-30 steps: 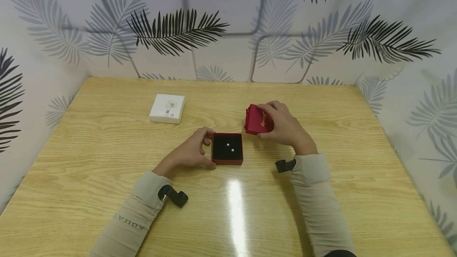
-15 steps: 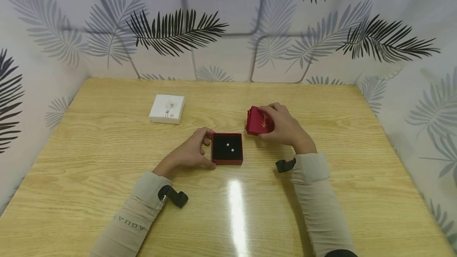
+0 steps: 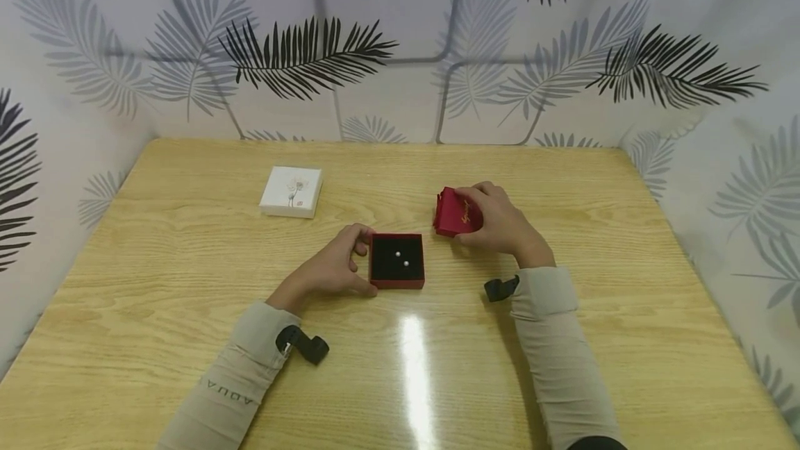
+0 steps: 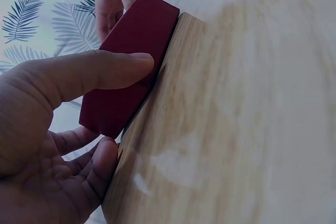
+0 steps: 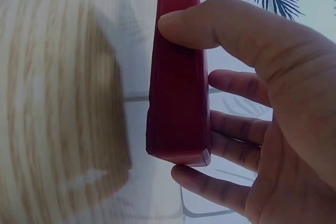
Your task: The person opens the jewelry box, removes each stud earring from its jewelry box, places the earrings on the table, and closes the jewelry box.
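A red jewelry box base (image 3: 397,284) sits on the table with a black insert (image 3: 382,266). Two small pearl-like beads (image 3: 406,264) lie on that insert. My left hand (image 3: 330,264) grips the base at its left side, thumb on the near wall; the left wrist view shows the thumb across the red wall (image 4: 142,24). To the right, my right hand (image 3: 503,226) holds the red box lid (image 3: 453,214), which has gold lettering and a bow at its left edge. In the right wrist view the lid (image 5: 178,93) appears off the table, pinched between thumb and fingers.
A white square box (image 3: 292,189) with a flower print stands at the back left of the wooden table (image 3: 187,283). Behind the table hangs a leaf-patterned cloth (image 3: 387,89). Light glares on the table's front middle.
My right hand and the lid have shifted slightly right and a little lower in the head view. My left hand and the box base stay in place.
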A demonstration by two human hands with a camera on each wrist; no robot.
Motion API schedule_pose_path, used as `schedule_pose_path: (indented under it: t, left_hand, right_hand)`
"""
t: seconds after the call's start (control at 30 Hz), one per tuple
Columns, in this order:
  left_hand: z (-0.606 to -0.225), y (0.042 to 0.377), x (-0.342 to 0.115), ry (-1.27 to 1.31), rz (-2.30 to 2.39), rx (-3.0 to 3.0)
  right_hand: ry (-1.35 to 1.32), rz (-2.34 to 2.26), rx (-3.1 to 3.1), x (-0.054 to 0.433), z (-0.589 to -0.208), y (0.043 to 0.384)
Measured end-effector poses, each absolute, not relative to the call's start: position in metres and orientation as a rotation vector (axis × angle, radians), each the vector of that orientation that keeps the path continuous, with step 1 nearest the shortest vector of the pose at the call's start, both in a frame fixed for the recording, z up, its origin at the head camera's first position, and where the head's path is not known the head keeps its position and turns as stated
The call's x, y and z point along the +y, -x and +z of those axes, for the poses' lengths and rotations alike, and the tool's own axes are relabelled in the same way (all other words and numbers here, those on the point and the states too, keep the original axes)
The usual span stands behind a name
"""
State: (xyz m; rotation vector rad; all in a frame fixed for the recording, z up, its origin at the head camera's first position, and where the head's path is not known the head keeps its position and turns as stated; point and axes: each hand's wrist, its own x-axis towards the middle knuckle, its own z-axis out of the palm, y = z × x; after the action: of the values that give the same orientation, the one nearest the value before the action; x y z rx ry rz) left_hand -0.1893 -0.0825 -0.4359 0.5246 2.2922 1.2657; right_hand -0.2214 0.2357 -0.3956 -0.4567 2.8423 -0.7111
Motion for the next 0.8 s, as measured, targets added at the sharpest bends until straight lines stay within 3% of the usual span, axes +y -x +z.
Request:
schedule_pose_path:
  t: [0.8]
  left_hand:
    - [-0.438, 0.189, -0.082, -0.531, 1.252, 2.304]
  right_hand:
    - [0.419, -0.678, 2.856, 0.244, -0.410, 0.227]
